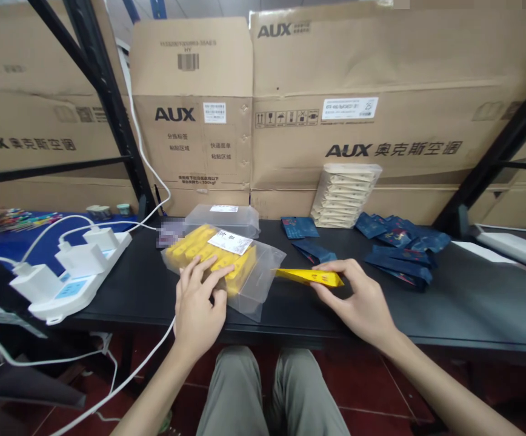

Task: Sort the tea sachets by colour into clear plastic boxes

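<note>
- Head view, hands: the left hand point(198, 307) lies flat on a clear plastic bag point(225, 264) full of yellow sachets, its fingers point(205, 275) spread wide and closed on nothing; it seems to pin the bag in place so that it does not slide on the smooth top.
- The right hand point(358, 301) pinches a single yellow sachet point(309, 277) by its right end, between thumb and forefinger. The sachet lies nearly level, just above the counter point(472, 297), with its free end pointing at the open mouth of the bag, just beside it.
- The bag lies near the front edge, mouth to the right, with a white label on its top face, so its opening faces the hand that holds the sachet.
- Head view, surface: the counter is black and matt. A second flat clear bag point(223, 219) lies behind the first. Dark blue sachets point(399, 245) are scattered to the right, and a pale stack of packets point(345, 195) stands against the boxes.
- At the left, a white power strip point(69, 272) with chargers plugged in hangs over the counter's end, its cables trailing down.
- Room: large cardboard boxes point(381, 97) printed AUX wall off the back, with black shelf struts slanting on both sides, and the floor below is red. The person sits with knees under the edge.
</note>
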Available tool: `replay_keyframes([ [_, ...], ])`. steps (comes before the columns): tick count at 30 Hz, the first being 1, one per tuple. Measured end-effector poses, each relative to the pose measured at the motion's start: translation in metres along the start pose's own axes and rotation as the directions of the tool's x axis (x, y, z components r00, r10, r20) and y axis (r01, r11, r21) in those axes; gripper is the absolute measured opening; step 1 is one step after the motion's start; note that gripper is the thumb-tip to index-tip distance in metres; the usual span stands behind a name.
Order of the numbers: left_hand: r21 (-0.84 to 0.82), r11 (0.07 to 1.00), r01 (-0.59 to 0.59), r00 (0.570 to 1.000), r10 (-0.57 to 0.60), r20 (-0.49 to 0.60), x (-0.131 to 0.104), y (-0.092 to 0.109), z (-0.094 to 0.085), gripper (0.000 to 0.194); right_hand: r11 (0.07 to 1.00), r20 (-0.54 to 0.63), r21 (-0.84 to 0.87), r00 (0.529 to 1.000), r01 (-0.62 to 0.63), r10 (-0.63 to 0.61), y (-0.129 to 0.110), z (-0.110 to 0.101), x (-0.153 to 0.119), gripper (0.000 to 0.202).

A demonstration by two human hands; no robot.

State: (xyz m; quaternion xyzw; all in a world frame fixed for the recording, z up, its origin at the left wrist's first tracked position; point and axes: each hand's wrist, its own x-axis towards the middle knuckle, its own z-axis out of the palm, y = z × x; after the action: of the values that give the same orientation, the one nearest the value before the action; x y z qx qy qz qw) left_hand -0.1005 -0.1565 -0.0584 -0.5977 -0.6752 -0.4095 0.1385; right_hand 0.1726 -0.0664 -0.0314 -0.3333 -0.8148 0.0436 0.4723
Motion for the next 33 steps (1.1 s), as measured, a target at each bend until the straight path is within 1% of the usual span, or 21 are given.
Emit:
replay_keyframes([
  [1,0.001,1.000,-0.003,1.000,0.003,-0.002,0.000,0.000,0.000,0.045,1.000,-0.016,0.010,1.000,-0.002,0.002,0.001,-0.001,-0.001,0.015],
  [3,0.003,1.000,-0.005,1.000,0.005,0.001,0.000,-0.001,0.001,0.046,0.999,0.001,0.043,1.000,0.002,-0.002,0.002,-0.002,-0.002,0.014],
  [7,0.007,1.000,-0.010,1.000,0.010,0.004,0.000,-0.001,0.001,0.046,0.994,0.134,0.114,0.991,0.004,-0.019,0.003,0.005,0.003,0.016],
  [12,0.014,1.000,-0.023,1.000,0.023,-0.009,0.000,-0.001,0.002,0.047,0.977,0.291,0.198,0.956,-0.078,0.017,-0.010,0.026,0.013,0.031],
  [15,0.018,0.999,-0.031,1.000,0.031,-0.005,0.000,-0.001,0.002,0.047,0.933,0.341,0.296,0.935,-0.202,0.094,-0.023,0.041,0.016,0.034],
  [18,0.023,0.999,-0.037,0.999,0.037,0.003,0.000,-0.002,0.002,0.047,0.810,0.375,0.457,0.905,-0.368,0.200,-0.030,0.055,0.016,0.027],
  [19,0.024,0.999,-0.037,0.999,0.037,0.003,0.000,-0.002,0.002,0.047,0.765,0.390,0.489,0.889,-0.420,0.239,-0.030,0.059,0.016,0.028],
  [21,0.026,0.999,-0.037,0.999,0.037,0.000,0.000,-0.003,0.003,0.047,0.703,0.420,0.499,0.851,-0.506,0.314,-0.027,0.066,0.016,0.034],
  [23,0.027,0.999,-0.043,0.999,0.043,-0.004,-0.001,-0.003,0.003,0.047,0.674,0.414,0.475,0.820,-0.565,0.396,-0.023,0.071,0.017,0.036],
  [25,0.028,0.998,-0.055,0.998,0.055,-0.004,-0.001,-0.003,0.003,0.046,0.687,0.372,0.415,0.801,-0.596,0.469,-0.023,0.073,0.020,0.036],
  [27,0.033,0.997,-0.070,0.998,0.070,-0.005,-0.002,-0.004,0.003,0.046,0.743,0.323,0.298,0.796,-0.599,0.512,-0.025,0.073,0.024,0.032],
  [29,0.042,0.995,-0.085,0.996,0.086,-0.008,-0.003,-0.004,0.003,0.046,0.810,0.311,0.164,0.809,-0.562,0.499,-0.031,0.072,0.028,0.029],
  [30,0.049,0.994,-0.093,0.996,0.094,-0.007,-0.003,-0.004,0.003,0.046,0.835,0.318,0.119,0.817,-0.537,0.480,-0.033,0.072,0.030,0.030],
  [33,0.068,0.990,-0.123,0.992,0.122,0.013,-0.004,-0.004,0.002,0.047,0.890,0.346,0.074,0.849,-0.449,0.399,-0.040,0.072,0.033,0.031],
])
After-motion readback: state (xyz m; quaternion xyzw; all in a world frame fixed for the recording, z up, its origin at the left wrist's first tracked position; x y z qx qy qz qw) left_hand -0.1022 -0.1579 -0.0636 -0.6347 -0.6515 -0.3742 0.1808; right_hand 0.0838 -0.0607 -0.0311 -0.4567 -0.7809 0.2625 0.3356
